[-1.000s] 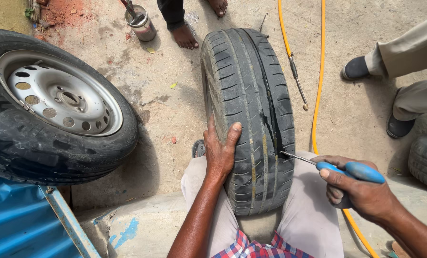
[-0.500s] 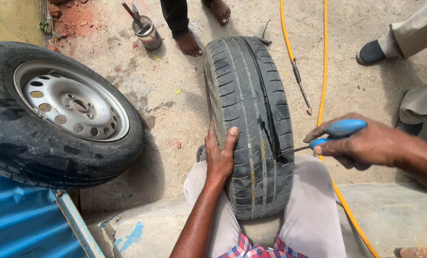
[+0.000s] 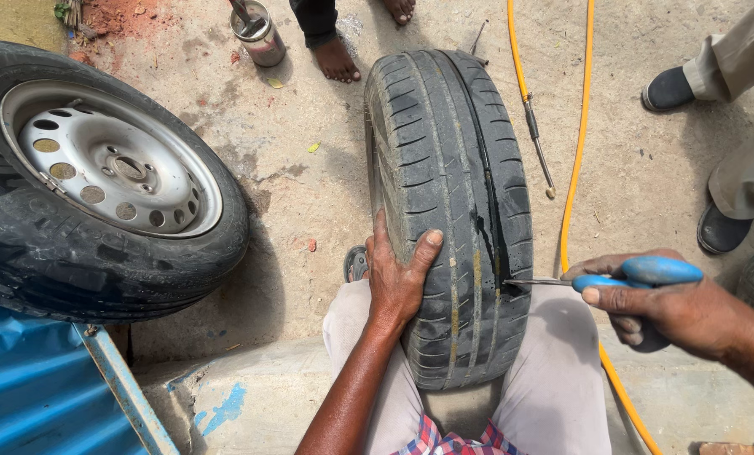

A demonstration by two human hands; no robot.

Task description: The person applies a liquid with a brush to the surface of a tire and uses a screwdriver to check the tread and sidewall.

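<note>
Blue-handled tool (image 3: 621, 275) against upright tyre (image 3: 453, 185)

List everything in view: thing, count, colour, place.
upright tyre: one, black, held between the knees
blue-handled tool: one, metal tip at the tread
wheel with steel rim: one, black and silver, lying at left
hose: one, yellow, on ground at right
tin can: one, grey, top
bare feet: two, top
shoes: two, black, right
blue sheet: one, bottom left
left hand: on the tread
right hand: grips the tool
</note>
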